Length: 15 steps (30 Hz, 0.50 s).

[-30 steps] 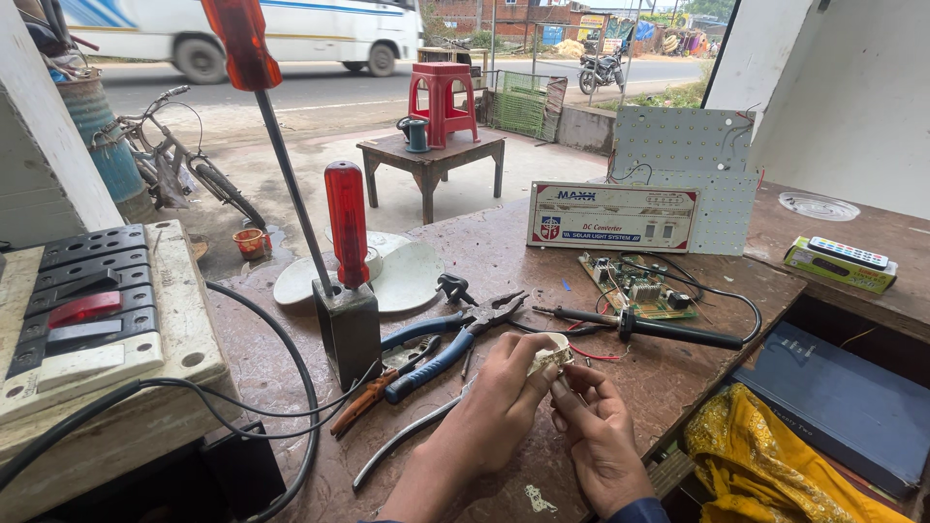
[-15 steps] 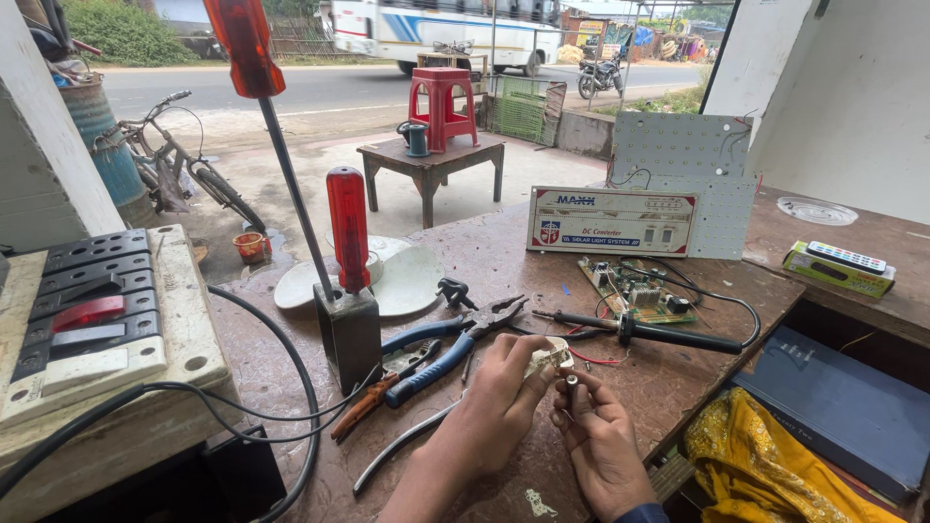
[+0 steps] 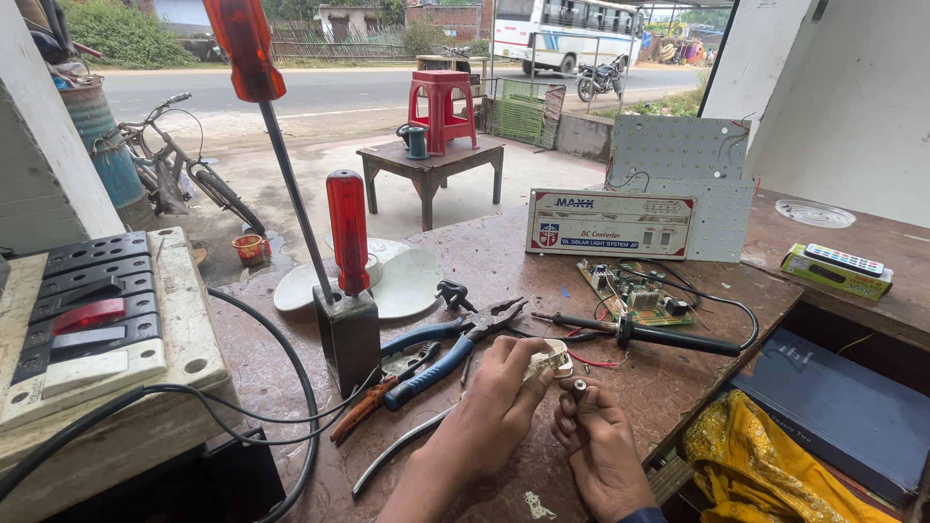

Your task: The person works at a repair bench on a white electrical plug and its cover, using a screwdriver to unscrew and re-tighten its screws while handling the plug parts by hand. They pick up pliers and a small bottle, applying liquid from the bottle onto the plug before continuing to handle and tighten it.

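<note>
1. The left hand (image 3: 499,402) was curled shut around a small white plastic electrical part (image 3: 549,360), fingers wrapped over its top and thumb beneath; the part stuck out just past the knuckles.
2. The right hand (image 3: 593,441) sat just beside the left, fingers folded in, pinching a small dark round-tipped piece (image 3: 579,386) between thumb and forefinger (too small to tell what kind of piece it was).
3. The two hands were close together but the white part and the dark piece did not visibly touch.
4. Thin red wires (image 3: 591,361) ran out from the white part, away from the right hand's knuckles.
5. Just beyond the left hand lay blue-handled pliers (image 3: 455,353), jaws pointing away from it, with orange-handled cutters (image 3: 378,397) further to its left.
6. Ahead of the right hand rested a black-handled soldering iron (image 3: 639,334), and past it a green circuit board (image 3: 635,293).
7. Further off to the left of the left hand, a dark metal block (image 3: 349,339) held two red-handled screwdrivers (image 3: 347,232) upright.
8. All of it lay on a worn brown wooden workbench (image 3: 504,252).
</note>
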Each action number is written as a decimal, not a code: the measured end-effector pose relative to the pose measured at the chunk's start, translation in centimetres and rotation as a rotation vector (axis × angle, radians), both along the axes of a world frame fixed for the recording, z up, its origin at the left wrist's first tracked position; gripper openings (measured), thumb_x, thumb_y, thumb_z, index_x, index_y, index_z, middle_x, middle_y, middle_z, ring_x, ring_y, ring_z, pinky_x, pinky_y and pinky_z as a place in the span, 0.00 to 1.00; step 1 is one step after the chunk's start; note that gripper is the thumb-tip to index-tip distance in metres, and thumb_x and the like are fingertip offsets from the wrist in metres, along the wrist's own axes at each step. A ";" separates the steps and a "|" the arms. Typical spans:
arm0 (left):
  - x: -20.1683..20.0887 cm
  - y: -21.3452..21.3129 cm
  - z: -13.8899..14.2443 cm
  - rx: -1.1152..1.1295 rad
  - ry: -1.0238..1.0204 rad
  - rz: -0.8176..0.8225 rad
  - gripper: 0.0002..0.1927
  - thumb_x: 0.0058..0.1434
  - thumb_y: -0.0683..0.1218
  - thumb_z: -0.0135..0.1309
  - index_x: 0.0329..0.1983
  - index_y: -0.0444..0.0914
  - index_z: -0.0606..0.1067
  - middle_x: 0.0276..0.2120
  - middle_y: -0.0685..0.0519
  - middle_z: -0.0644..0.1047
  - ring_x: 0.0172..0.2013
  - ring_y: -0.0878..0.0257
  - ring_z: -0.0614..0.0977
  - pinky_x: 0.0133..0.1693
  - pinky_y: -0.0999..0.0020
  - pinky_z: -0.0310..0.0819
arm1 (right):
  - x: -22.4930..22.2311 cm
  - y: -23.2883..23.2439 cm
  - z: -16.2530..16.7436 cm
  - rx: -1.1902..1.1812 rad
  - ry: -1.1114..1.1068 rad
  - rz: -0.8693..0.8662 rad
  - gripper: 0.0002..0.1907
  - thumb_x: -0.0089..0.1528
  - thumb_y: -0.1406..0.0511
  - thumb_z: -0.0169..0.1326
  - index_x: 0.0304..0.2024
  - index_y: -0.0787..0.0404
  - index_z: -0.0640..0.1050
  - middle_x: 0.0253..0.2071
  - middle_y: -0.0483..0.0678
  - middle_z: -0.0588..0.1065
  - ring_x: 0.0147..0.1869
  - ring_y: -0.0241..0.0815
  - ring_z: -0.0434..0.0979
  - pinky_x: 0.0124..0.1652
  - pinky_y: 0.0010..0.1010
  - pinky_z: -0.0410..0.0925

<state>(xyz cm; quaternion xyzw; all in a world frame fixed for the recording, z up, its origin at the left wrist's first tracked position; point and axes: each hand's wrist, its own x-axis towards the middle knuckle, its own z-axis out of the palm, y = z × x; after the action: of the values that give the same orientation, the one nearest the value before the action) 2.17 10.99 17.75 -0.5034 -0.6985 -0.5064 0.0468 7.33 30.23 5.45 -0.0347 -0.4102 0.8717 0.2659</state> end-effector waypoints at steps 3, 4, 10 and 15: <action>0.0 0.0 -0.1 -0.003 -0.012 -0.007 0.17 0.71 0.48 0.45 0.60 0.38 0.68 0.51 0.40 0.71 0.53 0.44 0.75 0.53 0.54 0.69 | 0.3 0.0 0.2 0.038 -0.018 0.020 0.22 0.70 0.54 0.46 0.47 0.68 0.76 0.27 0.42 0.64 0.27 0.33 0.60 0.26 0.25 0.59; 0.1 0.0 -0.1 -0.003 -0.016 -0.005 0.17 0.71 0.49 0.45 0.60 0.38 0.68 0.51 0.40 0.71 0.53 0.45 0.75 0.53 0.54 0.69 | 0.4 0.0 0.2 0.040 -0.032 0.017 0.23 0.70 0.53 0.45 0.47 0.68 0.76 0.26 0.42 0.63 0.26 0.33 0.59 0.25 0.25 0.58; 0.0 0.1 0.0 -0.006 -0.007 -0.003 0.17 0.72 0.49 0.45 0.60 0.38 0.68 0.51 0.40 0.71 0.53 0.44 0.75 0.53 0.53 0.69 | 0.4 -0.3 0.6 0.055 -0.067 0.016 0.20 0.69 0.54 0.45 0.47 0.66 0.75 0.28 0.43 0.67 0.27 0.33 0.62 0.27 0.26 0.61; -0.1 0.0 0.1 0.015 -0.010 0.006 0.18 0.71 0.49 0.45 0.60 0.38 0.69 0.50 0.40 0.72 0.53 0.44 0.76 0.54 0.54 0.69 | 0.2 -0.5 0.8 0.085 -0.063 -0.004 0.12 0.66 0.64 0.50 0.49 0.63 0.73 0.35 0.48 0.73 0.36 0.38 0.73 0.36 0.31 0.70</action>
<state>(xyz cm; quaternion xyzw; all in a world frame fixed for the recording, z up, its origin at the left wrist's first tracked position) 2.09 11.03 17.88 -0.4985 -0.6964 -0.5139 0.0486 7.54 29.71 6.27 -0.0516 -0.4550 0.8515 0.2556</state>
